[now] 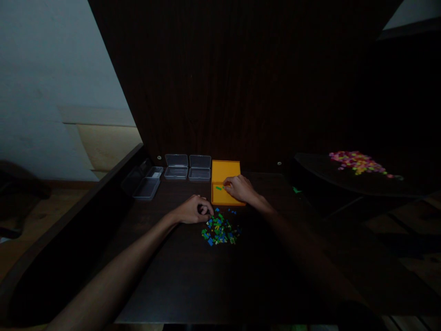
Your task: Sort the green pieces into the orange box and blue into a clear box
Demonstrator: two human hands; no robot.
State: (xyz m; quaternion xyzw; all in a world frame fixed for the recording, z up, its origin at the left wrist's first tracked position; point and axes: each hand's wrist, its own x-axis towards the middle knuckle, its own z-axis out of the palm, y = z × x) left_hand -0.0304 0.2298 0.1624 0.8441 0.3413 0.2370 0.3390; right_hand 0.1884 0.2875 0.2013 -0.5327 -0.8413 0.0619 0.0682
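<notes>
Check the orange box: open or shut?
Open. The orange box is spread wide with its inside showing; a green piece lies in it, and the right hand reaches in.

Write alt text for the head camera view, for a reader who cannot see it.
A person's right hand rests over an open yellow box while the left hand lies beside a pile of small coloured bricks on a dark table. Clear plastic boxes stand behind.
</notes>
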